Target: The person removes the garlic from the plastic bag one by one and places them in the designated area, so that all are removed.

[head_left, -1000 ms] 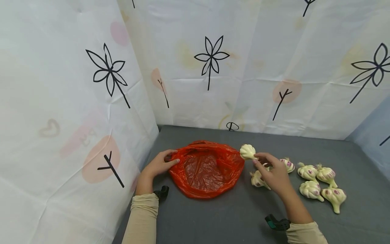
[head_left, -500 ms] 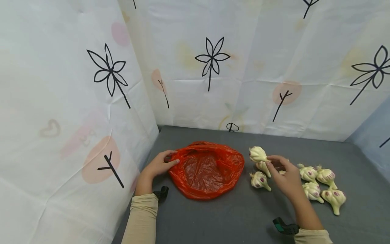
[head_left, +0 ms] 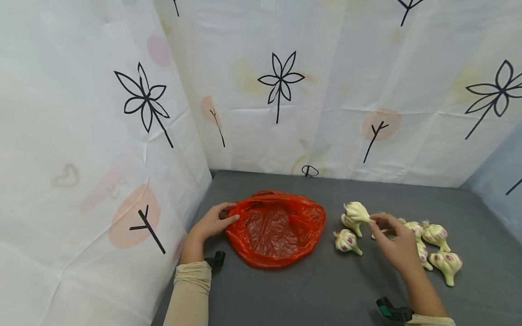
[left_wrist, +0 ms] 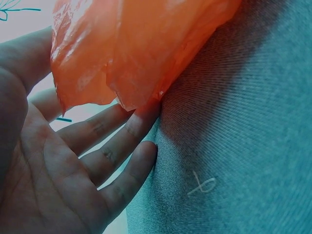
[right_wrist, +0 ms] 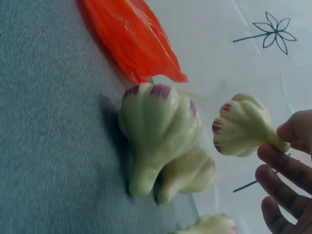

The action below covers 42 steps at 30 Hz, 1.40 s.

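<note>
Pinched by its stem between the thumb and fingers of my right hand (head_left: 397, 242) is a garlic bulb (right_wrist: 243, 126), white with purple streaks. It is held above the table, overlapping another garlic bulb (head_left: 352, 226) in the head view. One more garlic bulb (head_left: 346, 241) lies just in front of that one. My left hand (head_left: 210, 225) holds the left rim of a red plastic bag (head_left: 244, 249), thumb and fingers at its edge. The bag lies with its mouth spread wide. In the left wrist view, the bag's film (left_wrist: 141, 48) hides the fingertips.
Several garlic bulbs (head_left: 447, 265) lie to the right, some partly behind my right hand. The grey table (head_left: 293, 294) meets a patterned white cloth backdrop (head_left: 326, 90) behind and at the left.
My right hand has moved right, away from the bag's right edge, still pinching the garlic bulb. My left hand and the bag have stayed in place.
</note>
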Motion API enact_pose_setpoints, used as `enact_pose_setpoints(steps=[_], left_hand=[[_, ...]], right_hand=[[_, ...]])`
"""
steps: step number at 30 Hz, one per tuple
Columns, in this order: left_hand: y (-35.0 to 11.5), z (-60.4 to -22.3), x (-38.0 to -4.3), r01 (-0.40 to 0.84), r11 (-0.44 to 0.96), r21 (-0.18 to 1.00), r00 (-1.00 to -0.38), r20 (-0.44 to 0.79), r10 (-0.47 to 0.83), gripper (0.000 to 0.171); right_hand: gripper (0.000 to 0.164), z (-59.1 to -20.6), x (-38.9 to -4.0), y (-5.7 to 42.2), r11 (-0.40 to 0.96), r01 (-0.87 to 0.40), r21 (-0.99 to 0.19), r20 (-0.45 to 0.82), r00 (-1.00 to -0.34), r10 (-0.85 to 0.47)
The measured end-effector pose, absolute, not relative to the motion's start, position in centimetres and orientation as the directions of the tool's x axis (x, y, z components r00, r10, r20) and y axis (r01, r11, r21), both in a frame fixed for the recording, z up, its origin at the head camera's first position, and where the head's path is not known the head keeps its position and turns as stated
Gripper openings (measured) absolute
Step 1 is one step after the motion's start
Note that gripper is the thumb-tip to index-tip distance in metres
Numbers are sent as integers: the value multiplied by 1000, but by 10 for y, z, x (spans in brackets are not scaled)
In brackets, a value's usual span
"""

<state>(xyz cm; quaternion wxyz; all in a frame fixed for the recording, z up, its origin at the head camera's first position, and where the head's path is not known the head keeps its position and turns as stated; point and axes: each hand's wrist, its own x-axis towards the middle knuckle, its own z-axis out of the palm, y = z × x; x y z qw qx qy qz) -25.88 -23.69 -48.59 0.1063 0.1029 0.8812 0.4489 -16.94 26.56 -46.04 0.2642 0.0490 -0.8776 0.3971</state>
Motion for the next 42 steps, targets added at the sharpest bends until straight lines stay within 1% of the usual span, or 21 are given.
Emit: enact_pose_setpoints(steps=[4,12,24,31,42], left_hand=[[-237,-486,-258,86,571,817,-956,-94,279,57],[-238,-487,-258,79,569,819,-955,-102,279,58],[-239,-488,-260,88,570,817,-953,-98,288,58],[-240,-486,-260,93,572,815,-952,-96,291,59],[-238,-485,-260,91,567,819,-950,-98,295,58]], right_hand=[[18,-461,-164,269,680,-291,-673,509,-849,140],[20,-467,-159,279,686,-294,-666,508,-852,128],[14,-470,-149,286,708,-198,-677,458,-867,196],[16,-470,-145,290,726,-148,-672,425,-880,213],[14,-475,-144,295,779,-118,-616,399,-899,180]])
